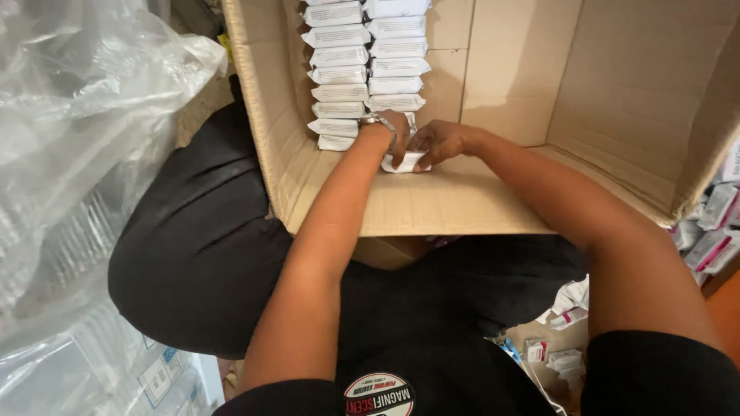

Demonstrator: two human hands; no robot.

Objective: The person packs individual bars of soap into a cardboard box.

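A large open cardboard box [539, 77] lies in front of me, partly on my lap. Two neat rows of white wrapped packets [362, 69] line its left side. My left hand [391, 132], with a metal watch at the wrist, and my right hand [441, 142] meet at the near end of the right row. Together they grip one white packet [407, 162], pressing it against the last packet in that row. The fingers cover most of it.
Clear plastic bags [85, 154] of packaging pile up at my left. More small white packets [713, 231] lie loose beside the box at the right, and several others [559, 339] by my right thigh. The box's right half holds nothing.
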